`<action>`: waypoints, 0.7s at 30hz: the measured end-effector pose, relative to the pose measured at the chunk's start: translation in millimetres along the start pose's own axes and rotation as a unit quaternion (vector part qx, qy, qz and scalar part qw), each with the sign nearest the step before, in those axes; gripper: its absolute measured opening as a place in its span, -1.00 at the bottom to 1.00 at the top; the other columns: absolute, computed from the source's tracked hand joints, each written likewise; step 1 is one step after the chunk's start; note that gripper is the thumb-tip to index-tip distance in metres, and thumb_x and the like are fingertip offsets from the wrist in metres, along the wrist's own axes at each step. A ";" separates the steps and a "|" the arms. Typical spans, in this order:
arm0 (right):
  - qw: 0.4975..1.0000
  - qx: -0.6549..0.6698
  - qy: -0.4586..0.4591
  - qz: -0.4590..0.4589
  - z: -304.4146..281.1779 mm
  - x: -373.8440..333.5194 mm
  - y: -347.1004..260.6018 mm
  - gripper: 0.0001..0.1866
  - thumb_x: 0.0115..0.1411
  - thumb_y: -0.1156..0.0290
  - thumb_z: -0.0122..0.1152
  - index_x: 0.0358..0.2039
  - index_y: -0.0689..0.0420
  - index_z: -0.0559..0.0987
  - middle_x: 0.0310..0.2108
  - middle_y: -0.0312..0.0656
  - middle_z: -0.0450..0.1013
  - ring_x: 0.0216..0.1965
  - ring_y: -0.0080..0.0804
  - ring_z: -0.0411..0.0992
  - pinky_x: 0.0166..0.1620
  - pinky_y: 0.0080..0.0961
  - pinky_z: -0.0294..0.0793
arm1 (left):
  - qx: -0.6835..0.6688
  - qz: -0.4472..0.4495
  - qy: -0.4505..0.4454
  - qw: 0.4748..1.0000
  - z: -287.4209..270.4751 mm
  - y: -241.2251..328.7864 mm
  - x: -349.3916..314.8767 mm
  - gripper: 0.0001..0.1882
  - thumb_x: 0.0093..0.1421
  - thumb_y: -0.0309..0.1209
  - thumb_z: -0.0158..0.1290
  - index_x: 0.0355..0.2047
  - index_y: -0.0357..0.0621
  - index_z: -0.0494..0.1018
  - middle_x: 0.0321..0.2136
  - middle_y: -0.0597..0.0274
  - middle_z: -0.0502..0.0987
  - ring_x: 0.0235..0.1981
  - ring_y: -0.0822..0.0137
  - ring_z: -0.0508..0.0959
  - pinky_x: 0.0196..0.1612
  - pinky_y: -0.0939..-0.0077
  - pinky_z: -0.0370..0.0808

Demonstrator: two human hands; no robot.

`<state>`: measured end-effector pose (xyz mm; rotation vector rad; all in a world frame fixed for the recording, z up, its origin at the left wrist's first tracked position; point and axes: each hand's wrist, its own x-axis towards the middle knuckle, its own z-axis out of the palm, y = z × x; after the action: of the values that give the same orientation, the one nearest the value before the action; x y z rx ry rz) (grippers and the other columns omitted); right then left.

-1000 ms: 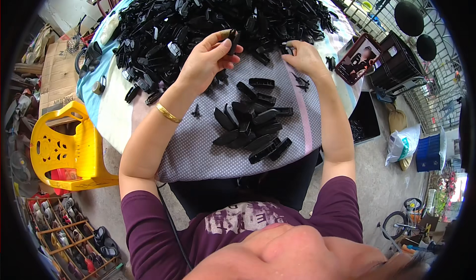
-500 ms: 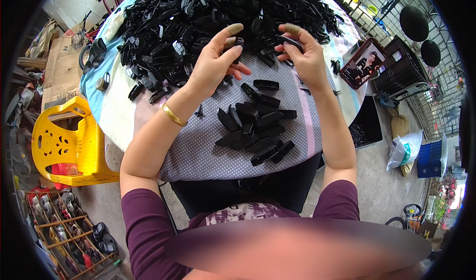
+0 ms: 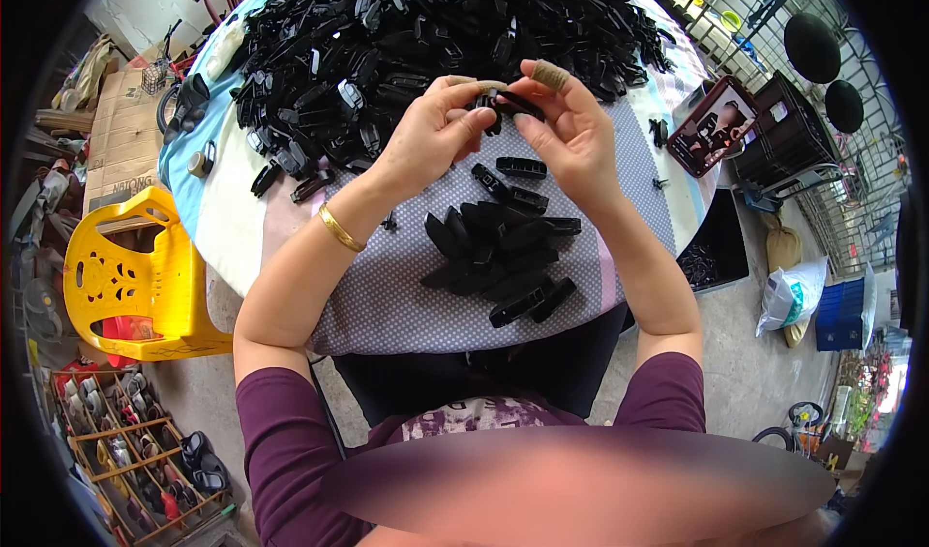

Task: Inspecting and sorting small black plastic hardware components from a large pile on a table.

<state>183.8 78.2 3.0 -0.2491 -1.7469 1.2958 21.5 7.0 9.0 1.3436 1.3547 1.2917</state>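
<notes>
My left hand (image 3: 437,129) and my right hand (image 3: 573,138) meet above the table, fingertips almost touching. My right thumb and fingers pinch a slim black plastic part (image 3: 523,107). Against its left end, my left fingers close on a small black piece (image 3: 493,102), mostly hidden by the fingertips. Tan wrapping covers a fingertip on each hand. Beyond the hands spreads a big heap of black plastic parts (image 3: 387,48). Nearer to me lies a small cluster of similar black parts (image 3: 503,242), some long and pointed, others like narrow frames.
A patterned cloth (image 3: 387,305) covers the round table. At its right edge leans a phone (image 3: 716,126) with a lit screen. A yellow plastic chair (image 3: 145,266) stands left; a black bin (image 3: 716,242) sits below the right edge. Shoes fill a rack (image 3: 126,450) at lower left.
My hands were apart, each with a black piece. Now the right hand has moved left and the left hand slightly right, bringing the two pieces together.
</notes>
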 end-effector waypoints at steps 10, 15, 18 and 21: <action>0.988 -0.151 -0.002 -0.037 2.2 0.7 10.1 -0.68 0.04 0.67 0.18 -0.13 0.32 0.47 -0.20 -0.17 0.43 -0.14 -0.44 0.43 -0.06 -0.58 0.45 | -0.082 0.087 0.079 0.990 1.5 -10.5 -1.4 -0.60 0.08 -0.54 0.12 -0.03 -0.28 0.41 -0.29 0.26 0.55 -0.33 0.56 0.50 -0.24 0.74 0.46; 0.966 -0.246 0.015 -0.074 9.6 -2.4 13.3 -0.71 -0.05 0.62 0.29 -0.25 0.27 0.52 -0.30 -0.23 0.45 -0.23 -0.46 0.46 -0.16 -0.57 0.47 | -0.167 0.097 0.109 0.975 15.2 -17.3 -1.9 -0.62 0.07 -0.56 0.12 -0.07 -0.34 0.42 -0.22 0.14 0.54 -0.23 0.46 0.53 -0.11 0.64 0.47; 0.963 -0.270 -0.007 -0.015 4.5 1.8 16.1 -0.73 -0.02 0.49 0.31 -0.27 0.26 0.52 -0.33 -0.21 0.48 -0.27 -0.47 0.47 -0.17 -0.57 0.46 | -0.168 0.101 0.088 0.977 8.7 -9.7 -3.2 -0.64 0.11 -0.58 0.06 -0.05 -0.33 0.41 -0.20 0.10 0.54 -0.19 0.43 0.52 -0.07 0.62 0.44; 0.972 -0.123 -0.086 0.179 -1.3 4.6 10.4 -0.74 0.06 0.38 0.26 -0.27 0.27 0.53 -0.33 -0.19 0.52 -0.27 -0.51 0.48 -0.14 -0.59 0.46 | -0.138 0.110 0.068 0.982 1.7 -5.5 -3.9 -0.67 0.11 -0.62 0.03 -0.07 -0.30 0.43 -0.21 0.09 0.54 -0.17 0.40 0.52 -0.03 0.60 0.42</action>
<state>178.6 86.3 -3.1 -0.6343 -2.0812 1.3834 22.7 3.8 2.9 1.2555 1.0873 1.6792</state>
